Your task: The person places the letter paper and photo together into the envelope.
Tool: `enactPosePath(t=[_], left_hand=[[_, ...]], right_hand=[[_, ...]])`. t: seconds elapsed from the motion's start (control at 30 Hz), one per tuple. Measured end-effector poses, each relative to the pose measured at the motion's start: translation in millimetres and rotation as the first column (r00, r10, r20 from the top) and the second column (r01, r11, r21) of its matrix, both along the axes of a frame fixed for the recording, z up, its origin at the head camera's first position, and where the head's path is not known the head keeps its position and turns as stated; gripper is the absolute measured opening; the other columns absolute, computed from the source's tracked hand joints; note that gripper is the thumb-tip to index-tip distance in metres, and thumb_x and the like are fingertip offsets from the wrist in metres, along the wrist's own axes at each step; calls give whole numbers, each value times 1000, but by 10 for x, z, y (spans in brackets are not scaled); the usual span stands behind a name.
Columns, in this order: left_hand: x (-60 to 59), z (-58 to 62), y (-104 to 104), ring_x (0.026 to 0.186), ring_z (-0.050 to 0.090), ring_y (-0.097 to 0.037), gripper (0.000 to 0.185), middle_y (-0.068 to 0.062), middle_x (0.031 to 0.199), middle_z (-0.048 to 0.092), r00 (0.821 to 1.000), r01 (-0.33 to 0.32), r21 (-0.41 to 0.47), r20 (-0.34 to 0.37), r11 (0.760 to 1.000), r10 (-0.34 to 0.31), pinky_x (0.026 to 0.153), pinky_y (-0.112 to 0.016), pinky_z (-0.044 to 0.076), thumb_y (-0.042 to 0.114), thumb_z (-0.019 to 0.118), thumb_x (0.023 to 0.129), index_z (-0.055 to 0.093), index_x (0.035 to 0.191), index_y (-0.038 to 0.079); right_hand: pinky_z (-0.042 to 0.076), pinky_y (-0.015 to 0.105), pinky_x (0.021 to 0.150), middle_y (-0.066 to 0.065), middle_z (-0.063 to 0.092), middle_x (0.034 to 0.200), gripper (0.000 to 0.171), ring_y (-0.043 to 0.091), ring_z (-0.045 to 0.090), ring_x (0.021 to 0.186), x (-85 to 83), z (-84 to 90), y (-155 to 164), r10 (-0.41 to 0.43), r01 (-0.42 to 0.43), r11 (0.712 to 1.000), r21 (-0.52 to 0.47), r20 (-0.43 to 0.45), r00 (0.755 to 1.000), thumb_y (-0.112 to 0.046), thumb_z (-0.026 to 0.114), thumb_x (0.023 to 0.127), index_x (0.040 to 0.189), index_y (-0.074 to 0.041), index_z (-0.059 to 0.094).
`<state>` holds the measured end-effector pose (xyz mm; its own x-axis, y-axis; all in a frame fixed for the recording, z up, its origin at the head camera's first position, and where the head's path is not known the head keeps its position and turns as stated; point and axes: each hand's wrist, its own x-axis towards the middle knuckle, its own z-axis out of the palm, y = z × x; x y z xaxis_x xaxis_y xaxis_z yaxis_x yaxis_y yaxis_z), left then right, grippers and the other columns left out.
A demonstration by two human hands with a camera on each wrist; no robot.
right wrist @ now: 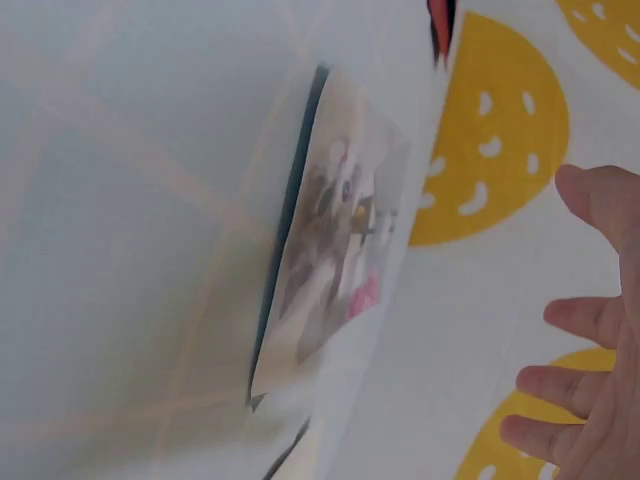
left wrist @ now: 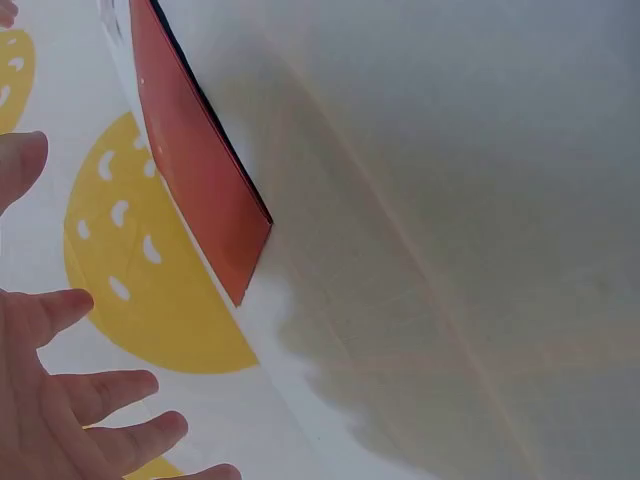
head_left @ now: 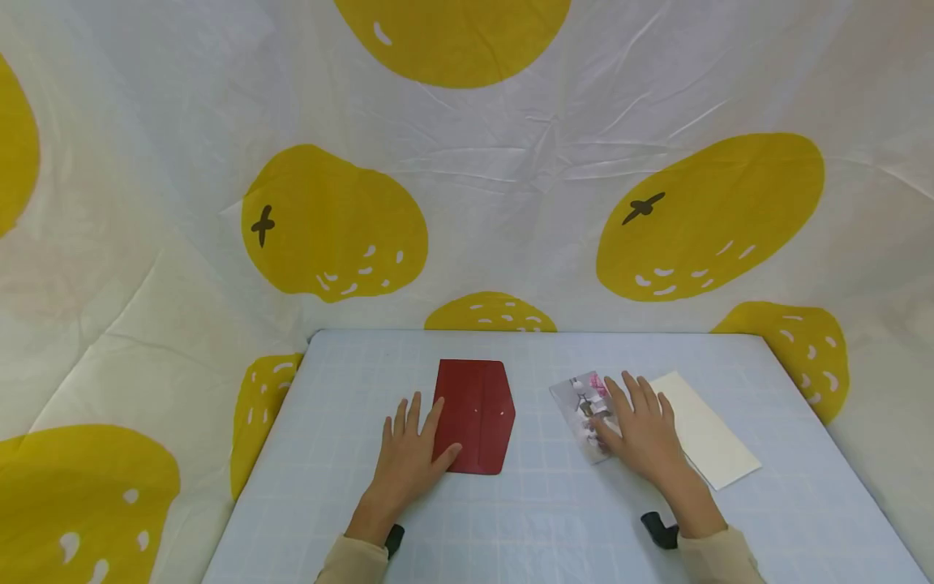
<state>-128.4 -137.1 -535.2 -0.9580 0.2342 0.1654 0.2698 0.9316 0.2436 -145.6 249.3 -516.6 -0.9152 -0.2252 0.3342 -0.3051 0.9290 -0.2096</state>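
A dark red envelope (head_left: 481, 414) with a pointed flap on its right side lies flat on the table. My left hand (head_left: 409, 458), fingers spread, overlaps its left edge in the head view; the left wrist view shows the hand raised, with the envelope (left wrist: 200, 160) apart from it. Over to the right, a greyish card printed with a pink-and-dark picture (head_left: 572, 405) lies slanted. My right hand (head_left: 645, 434) hovers above its right edge with straight, parted fingers, holding nothing. Partly behind that hand is a cream, blank paper or envelope (head_left: 715, 438).
The white table (head_left: 540, 519) has a faint grid pattern. A white cloth printed with yellow fruit (head_left: 343, 227) hangs behind it and at both sides. Small black devices (head_left: 660, 531) sit at both wrists, beside beige sleeves (head_left: 718, 556).
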Motion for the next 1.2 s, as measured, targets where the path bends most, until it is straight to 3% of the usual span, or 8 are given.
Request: enactPosePath(t=[0.2,0.4,0.53,0.73,1.03,1.2], left_hand=[[10,-9,-3,145,20,-46,80,-22,160,23,998,5,8,56,1000,-6,109,-67,25,57,58,94,30,158,17],[4,-27,-21,144,23,-45,82,-22,159,26,991,8,24,130,1000,-11,109,-67,25,56,61,93,30,158,18],[-11,-48,-26,143,24,-46,82,-22,159,27,983,27,40,180,999,-34,108,-68,26,56,63,92,34,157,16],[-24,-69,-20,142,26,-47,82,-22,158,28,970,53,42,237,998,-61,107,-67,28,57,64,91,35,156,15],[-30,-101,-7,141,27,-47,85,-22,158,28,958,56,40,279,998,-65,107,-68,27,57,67,88,36,155,15],[-30,-136,1,142,26,-47,84,-20,159,27,955,59,23,290,998,-63,107,-68,26,58,66,89,36,156,16]], right_hand=[[27,72,101,33,40,144,73,53,33,133,-146,23,32,21,-21,1000,6,0,1000,-34,75,87,143,1,43],[42,72,87,36,46,136,69,56,46,121,-381,-68,136,59,-59,998,6,-57,997,-28,75,87,139,7,46],[39,72,90,37,40,141,68,56,41,125,-527,-128,197,46,-43,998,-40,83,996,-32,68,94,143,8,41],[29,70,103,36,33,147,74,56,31,133,-714,-180,229,41,-2,992,-126,314,949,-39,61,99,149,8,33],[32,69,102,38,38,142,71,57,35,130,-902,-249,188,63,0,989,-146,430,900,-34,63,98,148,8,35],[37,68,98,38,42,137,73,56,39,125,-936,-280,178,39,5,995,-99,440,897,-37,64,96,148,8,37]])
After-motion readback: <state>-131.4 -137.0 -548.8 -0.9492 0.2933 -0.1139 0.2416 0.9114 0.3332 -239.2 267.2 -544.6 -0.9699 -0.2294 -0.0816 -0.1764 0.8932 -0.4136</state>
